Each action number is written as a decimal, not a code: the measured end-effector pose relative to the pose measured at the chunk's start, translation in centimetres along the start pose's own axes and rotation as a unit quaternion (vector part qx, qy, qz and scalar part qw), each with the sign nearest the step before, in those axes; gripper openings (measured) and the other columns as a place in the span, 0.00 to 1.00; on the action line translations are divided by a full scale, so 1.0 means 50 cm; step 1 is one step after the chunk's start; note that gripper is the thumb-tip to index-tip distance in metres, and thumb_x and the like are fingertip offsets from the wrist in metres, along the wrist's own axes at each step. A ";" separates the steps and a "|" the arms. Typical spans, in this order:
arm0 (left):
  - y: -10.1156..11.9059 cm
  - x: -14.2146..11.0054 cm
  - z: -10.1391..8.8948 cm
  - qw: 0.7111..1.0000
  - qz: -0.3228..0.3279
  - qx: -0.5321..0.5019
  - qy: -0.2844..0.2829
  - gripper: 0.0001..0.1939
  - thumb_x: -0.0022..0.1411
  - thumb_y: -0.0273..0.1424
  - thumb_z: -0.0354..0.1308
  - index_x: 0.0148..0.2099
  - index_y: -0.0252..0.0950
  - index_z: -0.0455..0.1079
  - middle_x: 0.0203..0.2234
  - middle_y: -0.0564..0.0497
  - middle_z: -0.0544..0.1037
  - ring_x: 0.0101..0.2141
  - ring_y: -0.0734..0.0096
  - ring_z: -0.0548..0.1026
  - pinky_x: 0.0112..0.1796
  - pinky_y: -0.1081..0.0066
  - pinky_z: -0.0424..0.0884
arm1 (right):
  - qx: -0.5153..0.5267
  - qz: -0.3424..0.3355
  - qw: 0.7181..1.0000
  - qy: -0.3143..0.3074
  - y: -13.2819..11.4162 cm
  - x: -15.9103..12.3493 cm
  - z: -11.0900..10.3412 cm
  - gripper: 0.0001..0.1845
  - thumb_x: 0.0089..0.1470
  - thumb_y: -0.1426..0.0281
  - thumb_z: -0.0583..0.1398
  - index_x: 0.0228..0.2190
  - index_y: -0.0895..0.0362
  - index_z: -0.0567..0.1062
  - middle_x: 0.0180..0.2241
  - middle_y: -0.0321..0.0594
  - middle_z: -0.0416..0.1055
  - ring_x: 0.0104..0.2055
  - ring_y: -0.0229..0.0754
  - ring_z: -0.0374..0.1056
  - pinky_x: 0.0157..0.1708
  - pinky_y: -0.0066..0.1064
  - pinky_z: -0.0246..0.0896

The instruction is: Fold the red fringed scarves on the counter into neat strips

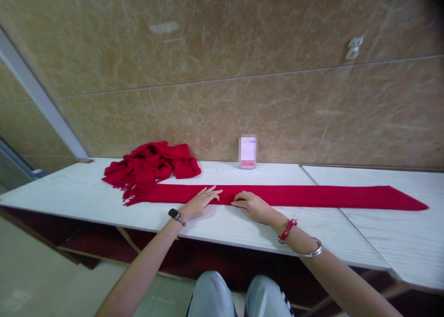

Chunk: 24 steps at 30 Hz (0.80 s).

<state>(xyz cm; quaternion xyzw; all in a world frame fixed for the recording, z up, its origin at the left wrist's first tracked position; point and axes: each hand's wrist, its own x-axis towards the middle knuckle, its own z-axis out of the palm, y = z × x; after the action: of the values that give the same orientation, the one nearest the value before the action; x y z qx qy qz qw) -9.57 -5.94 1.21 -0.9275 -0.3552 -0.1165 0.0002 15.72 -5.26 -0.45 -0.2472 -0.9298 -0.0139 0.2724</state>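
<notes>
A long red scarf lies stretched flat across the white table, its right end tapering to a point. My left hand rests flat on the scarf near its middle, fingers stretched out and pointing right. My right hand lies just beside it, with knuckles bent and fingertips pressed on the scarf's near edge. A heap of bunched red scarves with fringes sits at the scarf's left end.
A small blurred pink card stands against the brown marble wall. A second white tabletop joins on the right. My knees in grey trousers show below the table edge.
</notes>
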 end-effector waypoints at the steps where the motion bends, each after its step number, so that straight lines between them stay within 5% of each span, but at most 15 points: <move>1: 0.000 -0.001 0.000 1.000 -0.003 -0.003 -0.016 0.21 0.59 0.22 0.47 0.54 0.39 0.59 0.58 0.50 0.58 0.59 0.64 0.49 0.57 0.57 0.48 | 0.011 0.003 1.000 0.001 0.003 -0.002 -0.003 0.15 0.53 0.78 0.53 0.39 0.58 0.75 0.38 0.44 0.71 0.40 0.40 0.65 0.42 0.32 0.62; 6: -0.006 -0.001 0.005 0.997 0.011 0.033 -0.061 0.24 0.65 0.35 0.45 0.62 0.47 0.48 0.61 0.51 0.51 0.60 0.58 0.46 0.55 0.50 0.46 | 0.045 0.043 0.998 0.010 0.036 -0.036 -0.027 0.15 0.52 0.79 0.53 0.37 0.58 0.76 0.36 0.43 0.71 0.39 0.39 0.66 0.41 0.32 0.64; 11: -0.011 -0.003 0.006 0.996 0.032 0.055 -0.055 0.23 0.65 0.35 0.45 0.62 0.51 0.50 0.62 0.51 0.49 0.60 0.55 0.46 0.55 0.50 0.46 | 0.035 0.071 0.997 0.013 0.065 -0.096 -0.055 0.13 0.53 0.78 0.53 0.35 0.57 0.76 0.37 0.43 0.71 0.39 0.39 0.66 0.41 0.32 0.64; 15: -0.011 0.002 -0.003 0.998 0.010 0.032 -0.047 0.18 0.66 0.34 0.43 0.57 0.47 0.59 0.58 0.52 0.58 0.59 0.60 0.50 0.55 0.53 0.48 | 0.015 0.095 0.995 0.027 0.075 -0.121 -0.069 0.13 0.52 0.78 0.53 0.33 0.58 0.76 0.35 0.43 0.71 0.38 0.39 0.67 0.40 0.32 0.64; 20: 0.025 0.086 -0.017 0.999 0.022 0.033 0.012 0.14 0.65 0.29 0.42 0.42 0.38 0.69 0.50 0.50 0.70 0.56 0.66 0.58 0.55 0.59 0.52 | 0.008 0.086 0.996 0.025 0.080 -0.121 -0.074 0.12 0.51 0.79 0.54 0.30 0.58 0.76 0.32 0.42 0.71 0.36 0.39 0.67 0.37 0.30 0.64; 24: 0.066 0.179 0.010 0.997 0.073 0.020 0.012 0.16 0.65 0.29 0.44 0.54 0.37 0.62 0.55 0.48 0.64 0.57 0.70 0.57 0.55 0.65 0.53 | -0.020 0.086 0.996 0.025 0.083 -0.121 -0.072 0.11 0.53 0.77 0.54 0.33 0.58 0.76 0.32 0.42 0.72 0.37 0.39 0.66 0.38 0.30 0.64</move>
<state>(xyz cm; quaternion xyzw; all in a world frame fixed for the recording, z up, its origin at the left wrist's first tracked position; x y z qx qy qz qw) -0.83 -2.46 2.91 -0.9492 -0.2890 -0.1202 0.0313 23.88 -4.93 -0.93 -0.3311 -0.8977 -0.0153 0.2904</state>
